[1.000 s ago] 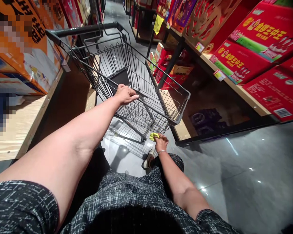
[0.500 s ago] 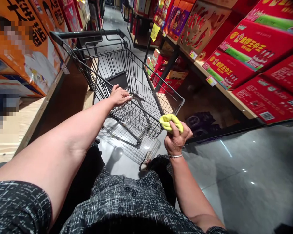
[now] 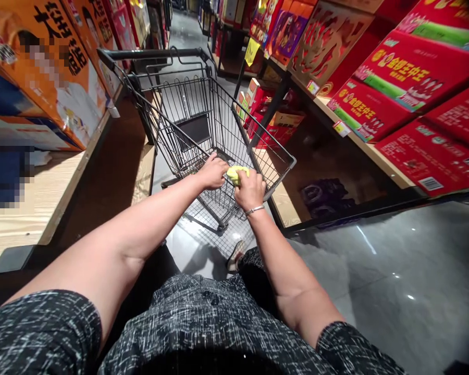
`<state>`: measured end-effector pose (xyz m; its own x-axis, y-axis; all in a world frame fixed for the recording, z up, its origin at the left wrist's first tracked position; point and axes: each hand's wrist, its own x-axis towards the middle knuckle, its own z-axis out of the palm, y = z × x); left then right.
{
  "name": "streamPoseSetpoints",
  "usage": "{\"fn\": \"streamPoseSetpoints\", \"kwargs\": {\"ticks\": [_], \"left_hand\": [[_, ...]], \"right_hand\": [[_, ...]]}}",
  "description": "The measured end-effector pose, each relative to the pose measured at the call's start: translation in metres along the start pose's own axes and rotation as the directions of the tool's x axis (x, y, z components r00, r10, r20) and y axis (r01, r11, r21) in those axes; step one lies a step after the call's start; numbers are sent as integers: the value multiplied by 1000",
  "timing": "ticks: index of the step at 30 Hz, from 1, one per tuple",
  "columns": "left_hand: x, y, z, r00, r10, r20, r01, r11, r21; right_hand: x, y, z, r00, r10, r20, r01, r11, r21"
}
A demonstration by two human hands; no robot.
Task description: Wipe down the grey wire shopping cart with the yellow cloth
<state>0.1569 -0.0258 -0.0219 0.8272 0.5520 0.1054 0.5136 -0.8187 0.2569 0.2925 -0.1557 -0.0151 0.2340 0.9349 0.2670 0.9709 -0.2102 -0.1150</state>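
A dark wire shopping cart (image 3: 203,112) stands in the aisle straight ahead, its basket holding nothing I can see. My left hand (image 3: 213,172) is closed over the near rim of the cart. My right hand (image 3: 250,190) presses a crumpled yellow cloth (image 3: 236,173) against the same rim, right beside the left hand. A thin bracelet circles my right wrist. One foot in a shoe (image 3: 235,255) shows on the floor under the cart's near end.
Shelves of red boxes (image 3: 406,78) line the right side. Orange and blue boxes (image 3: 50,78) stand on a wooden shelf (image 3: 31,208) at the left. Glossy grey floor (image 3: 375,281) spreads to the right, and the aisle runs on beyond the cart.
My right hand rose from near the floor with the yellow cloth and moved left onto the cart's near rim. My left hand stayed on the rim. The view shifted slightly.
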Motion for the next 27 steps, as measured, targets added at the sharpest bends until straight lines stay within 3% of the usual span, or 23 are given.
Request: {"fn": "streamPoseSetpoints", "kwargs": {"ticks": [4, 9, 13, 17, 20, 27], "left_hand": [[-7, -6, 6, 998, 9, -69, -12, 999, -33], [-12, -27, 5, 997, -5, -80, -1, 996, -85], [-14, -34, 3, 998, -40, -57, 31, 987, -158], [-17, -36, -2, 998, -66, -4, 63, 969, -239], [-19, -38, -4, 997, -81, -7, 76, 961, -265], [-26, -57, -1, 985, -147, -87, 119, 957, -264]], "right_hand": [[4, 5, 1, 989, -150, 17, 149, 988, 46], [-36, 29, -2, 966, -253, -51, 254, 967, 31], [-67, 61, -4, 975, -197, -103, 198, 980, 0], [-69, 88, 4, 987, -43, -155, 50, 998, 42], [-61, 80, 13, 987, -27, -156, 50, 988, 145], [-65, 16, 6, 969, -235, -78, 246, 951, 189]]}}
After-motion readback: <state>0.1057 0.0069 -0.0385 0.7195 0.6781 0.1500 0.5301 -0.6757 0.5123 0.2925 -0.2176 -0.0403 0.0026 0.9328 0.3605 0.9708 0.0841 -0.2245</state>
